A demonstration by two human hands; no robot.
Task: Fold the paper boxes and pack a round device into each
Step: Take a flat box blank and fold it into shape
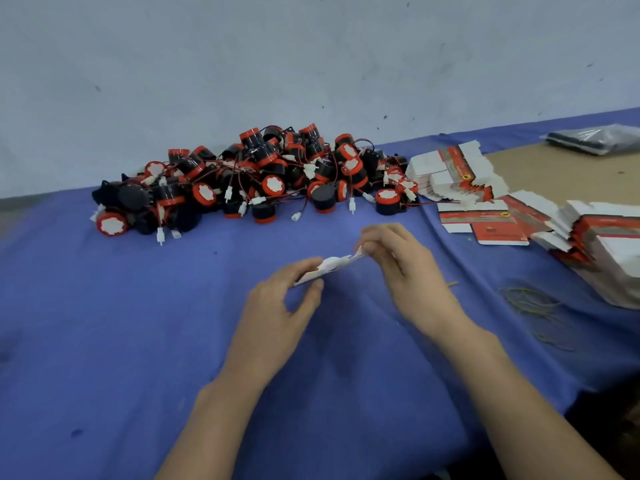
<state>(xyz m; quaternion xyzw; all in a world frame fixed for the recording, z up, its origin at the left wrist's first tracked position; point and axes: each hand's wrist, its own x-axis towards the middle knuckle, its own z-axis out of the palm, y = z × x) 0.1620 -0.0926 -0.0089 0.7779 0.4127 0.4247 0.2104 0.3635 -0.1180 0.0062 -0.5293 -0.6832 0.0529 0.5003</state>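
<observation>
We hold one unfolded paper box [329, 267] in both hands, above the blue cloth [104, 323].
Our left hand [277, 306] pinches its near-left end between thumb and fingers; our right hand [398, 268] pinches the far-right end with curled fingertips. The box is seen edge-on, white side showing, blurred. The pile of round devices [256, 178], red-black with wired white plugs, lies behind it near the wall [311, 64]. Stacks of flat boxes [457, 174] lie fanned at right. Rubber bands [530, 303] lie near our right forearm. A plastic bag [595, 138] is at far right.
</observation>
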